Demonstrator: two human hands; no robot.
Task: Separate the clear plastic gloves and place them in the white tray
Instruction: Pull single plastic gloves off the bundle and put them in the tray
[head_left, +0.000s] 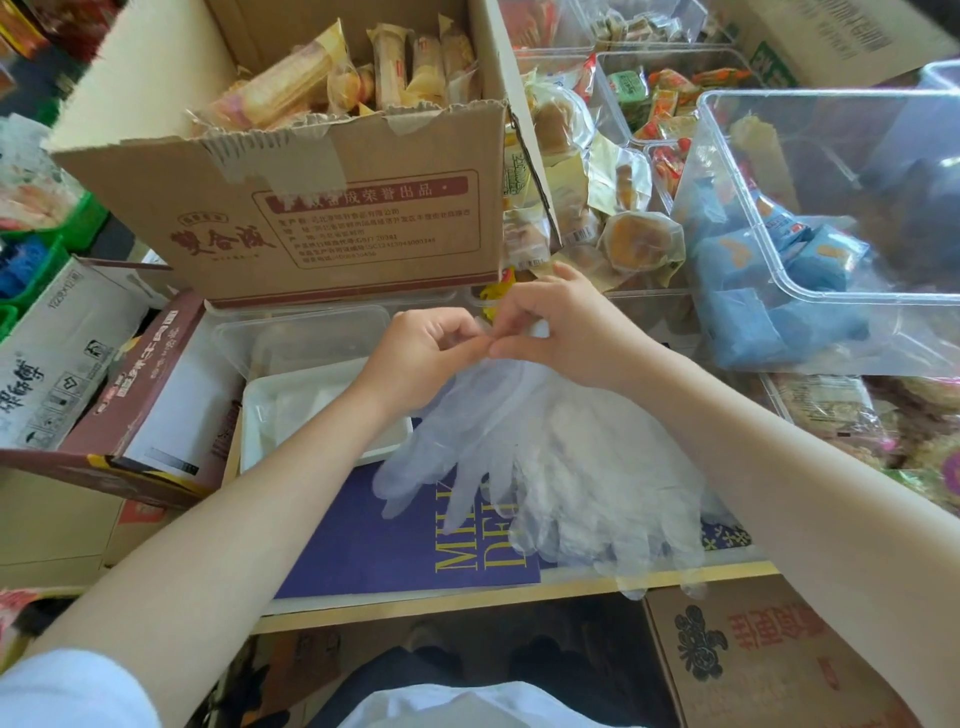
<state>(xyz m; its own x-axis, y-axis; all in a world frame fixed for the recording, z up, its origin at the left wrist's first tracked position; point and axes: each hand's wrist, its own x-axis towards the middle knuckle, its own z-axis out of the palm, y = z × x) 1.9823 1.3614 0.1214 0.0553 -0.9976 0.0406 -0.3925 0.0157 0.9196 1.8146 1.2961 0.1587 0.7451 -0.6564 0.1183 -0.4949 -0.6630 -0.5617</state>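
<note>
A bunch of clear plastic gloves (561, 467) hangs with fingers pointing down over a purple book (384, 540). My left hand (421, 348) and my right hand (561, 327) meet above the bunch, both pinching the gloves' cuff ends between thumb and fingertips. The white tray (270, 410) lies just left of the gloves, under my left wrist, with something thin and clear lying in it.
A clear plastic container (301, 332) sits behind the tray. A big cardboard box of wrapped pastries (322, 208) stands at the back. Clear bins of snacks (821, 249) crowd the right. A brown open carton (140, 405) lies left.
</note>
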